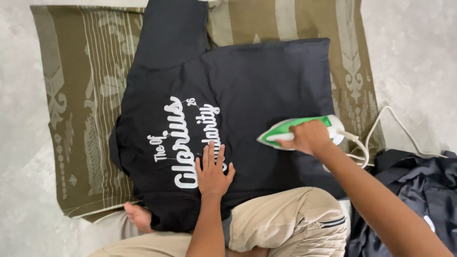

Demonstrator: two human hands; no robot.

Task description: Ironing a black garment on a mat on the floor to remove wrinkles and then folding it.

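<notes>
Floor mat [71,95], shirt [266,81] under iron [285,131]

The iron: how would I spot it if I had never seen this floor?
Find the olive patterned cloth spread on the pale floor, with the black T-shirt lying on it. On the shirt's right part sits the iron, gripped by the right hand. It alone is green and white, and a pale cord trails from it.

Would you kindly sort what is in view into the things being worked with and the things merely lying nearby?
In use:
- green and white iron, gripped by the right hand
- black T-shirt, pressed flat by the left hand
- olive patterned cloth beneath it
- iron's cord

Lying about:
- heap of dark clothing at the right
</notes>
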